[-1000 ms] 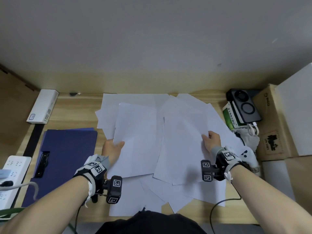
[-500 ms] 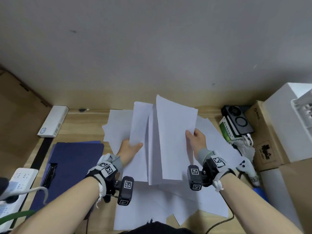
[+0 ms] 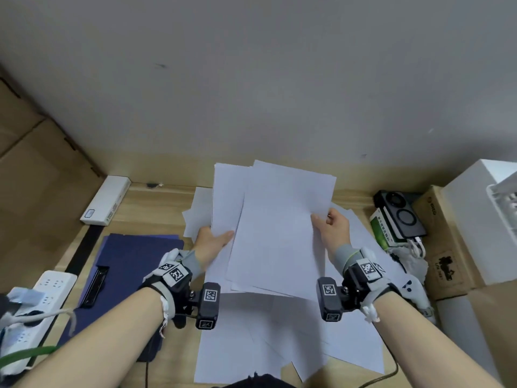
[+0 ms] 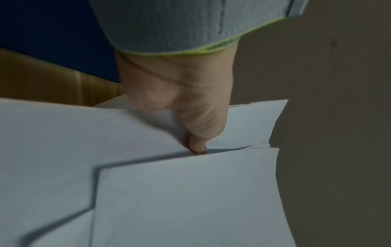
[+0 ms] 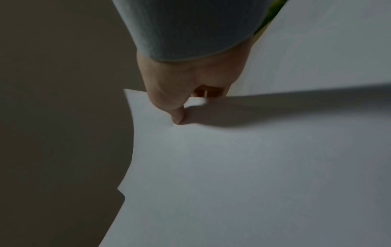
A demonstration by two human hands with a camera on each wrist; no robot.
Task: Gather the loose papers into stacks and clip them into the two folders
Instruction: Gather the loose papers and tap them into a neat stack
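I hold a loose stack of white papers [image 3: 275, 231] raised off the wooden table, its sheets uneven at the top. My left hand [image 3: 212, 242] pinches the stack's left edge, thumb on top; the same thumb [image 4: 198, 138] presses paper in the left wrist view. My right hand [image 3: 330, 228] pinches the right edge, and its thumb [image 5: 175, 113] lies on the sheet [image 5: 243, 175]. More loose papers [image 3: 268, 345] lie spread on the table below. A dark blue folder [image 3: 131, 264] with a black clip [image 3: 95, 287] lies to the left. A second folder cannot be made out.
A white power strip [image 3: 30, 312] with cables lies at the near left. A white box [image 3: 107, 200] sits at the back left. Cardboard boxes [image 3: 444, 239], a green packet [image 3: 383, 231] and a black device [image 3: 400, 214] crowd the right side. A wall stands behind the table.
Both hands lifted sheets off the table and brought them together into one stack held upright between them. The hands moved closer to each other.
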